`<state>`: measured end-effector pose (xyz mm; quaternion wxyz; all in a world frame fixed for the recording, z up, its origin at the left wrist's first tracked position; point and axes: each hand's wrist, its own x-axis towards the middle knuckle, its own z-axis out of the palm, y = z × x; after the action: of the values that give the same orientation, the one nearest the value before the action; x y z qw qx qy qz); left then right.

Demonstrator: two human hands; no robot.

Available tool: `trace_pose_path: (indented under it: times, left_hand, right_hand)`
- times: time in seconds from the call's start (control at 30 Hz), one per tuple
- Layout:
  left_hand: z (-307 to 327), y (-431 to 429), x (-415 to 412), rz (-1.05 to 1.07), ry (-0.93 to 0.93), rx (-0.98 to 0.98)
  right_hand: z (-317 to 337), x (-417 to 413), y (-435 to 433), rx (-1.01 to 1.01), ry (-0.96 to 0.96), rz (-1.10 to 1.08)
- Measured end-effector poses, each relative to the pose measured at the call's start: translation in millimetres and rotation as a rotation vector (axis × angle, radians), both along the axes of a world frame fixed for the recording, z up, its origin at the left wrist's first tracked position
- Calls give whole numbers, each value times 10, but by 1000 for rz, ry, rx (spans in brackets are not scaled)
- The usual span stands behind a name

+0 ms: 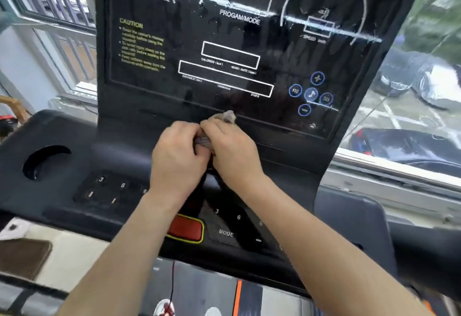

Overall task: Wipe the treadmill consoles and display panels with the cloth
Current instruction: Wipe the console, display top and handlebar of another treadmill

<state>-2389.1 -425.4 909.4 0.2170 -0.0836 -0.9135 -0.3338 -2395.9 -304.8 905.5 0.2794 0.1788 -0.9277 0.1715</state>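
A small grey-brown cloth (228, 116) is bunched between both hands, a corner of it poking up past my right fingers. My left hand (178, 158) and my right hand (230, 151) are pressed together around it, just below the lower edge of the black glossy display panel (224, 41). The panel stands upright and tilted, with white outlined boxes, yellow caution text and blue round icons at its right. Below my hands lies the black treadmill console (82, 156) with number keys, a MODE label and a red stop button (185, 228).
A round cup holder (45, 163) is sunk into the console's left side. Windows flank the panel; parked cars (409, 141) show outside at the right. A red cord (172, 288) hangs under the stop button. A brown mat (22, 258) lies at lower left.
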Motion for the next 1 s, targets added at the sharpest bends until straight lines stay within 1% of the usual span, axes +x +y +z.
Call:
trace_pose_path:
  times: [0.13, 0.23, 0.3, 0.37, 0.4, 0.47, 0.57, 0.63, 0.7, 0.77, 0.87, 0.93, 1.0]
  left_hand:
    - [-95, 590, 198, -144, 29, -72]
    - [-124, 1012, 307, -243, 40, -124]
    - [-170, 1301, 364, -319, 41, -129]
    - [-212, 1509, 423, -355, 13, -116]
    - [-227, 1568, 448, -368, 0, -127]
    - [-238, 1613, 497, -412, -31, -209]
    - [-185, 1591, 661, -553, -236, -367]
    - [-155, 1527, 830, -632, -332, -421]
    - [-161, 1441, 1006, -675, -367, -404]
    - [-176, 1419, 1054, -669, -356, -386]
    - [-184, 1581, 829, -557, -217, -372]
    - [-141, 1723, 667, -478, -163, -330]
    - [-124, 1797, 622, -464, -155, -351]
  right_hand:
    - [-187, 345, 638, -88, 48, -69]
    - [-279, 551, 1080, -77, 105, -93]
    - [-354, 691, 1399, -43, 95, -123]
    - [-402, 856, 1595, -68, 19, -163]
    - [-424, 955, 1625, -119, -46, -186]
    - [-485, 1187, 1597, -252, -199, -240]
    - [-636, 1634, 1541, -395, -398, -291]
    - [-673, 1950, 1493, -412, -454, -286]
    - [-664, 2164, 1440, -382, -452, -277]
    - [-644, 2146, 1480, -314, -388, -278]
    - [-561, 1693, 1621, -275, -378, -343]
    - [-523, 1356, 1690, -322, -426, -378]
    - [-530, 1247, 1703, -377, -440, -404]
